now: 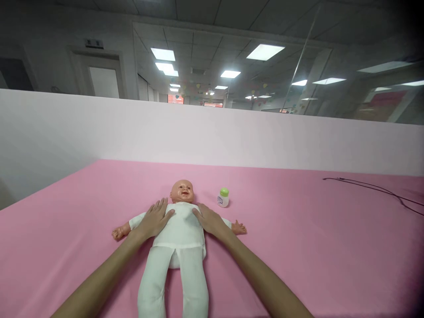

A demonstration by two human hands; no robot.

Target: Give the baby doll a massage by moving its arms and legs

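A baby doll (pixel 180 227) with a white cloth body lies on its back, face up, its head toward the far side and its arms spread. My left hand (pixel 155 218) rests on the doll's shoulder and upper arm at the left, fingers stretched out and thumb on the chest. On the other side my right hand (pixel 209 219) lies over the opposite shoulder, its thumb also on the chest and its other fingers partly hidden. Neither hand grips anything. A small jar (pixel 223 198) with a green lid stands upright just beyond my right hand.
Pink cloth (pixel 298 238) covers the table under the doll. Thin dark cables (pixel 374 187) lie at the far right. A low white partition (pixel 212 137) runs along the back edge, with glass above it.
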